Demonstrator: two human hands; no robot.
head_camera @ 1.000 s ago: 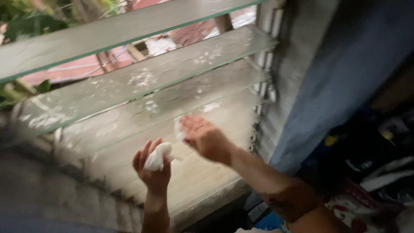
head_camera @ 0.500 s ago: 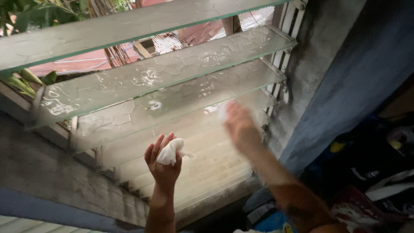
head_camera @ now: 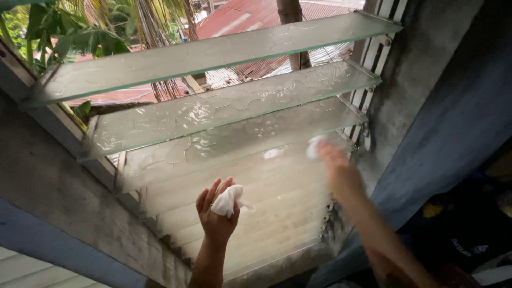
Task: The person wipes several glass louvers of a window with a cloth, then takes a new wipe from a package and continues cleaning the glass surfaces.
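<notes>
Left hand [head_camera: 216,213] at 6 o'clock, raised, fingers closed around a white wad [head_camera: 226,200], clear of the glass. Right hand [head_camera: 333,160] at 3 o'clock, blurred, presses a 2nd white wad [head_camera: 314,148] against a louvre slat [head_camera: 213,144] near the frame [head_camera: 373,74]; grip appears closed on it.

A crumpled white tissue wad [head_camera: 226,201] sits bunched in raised fingers, below the frosted glass louvre slats [head_camera: 224,125]. A second white wad [head_camera: 313,148] presses the right end of a lower slat, blurred.
</notes>
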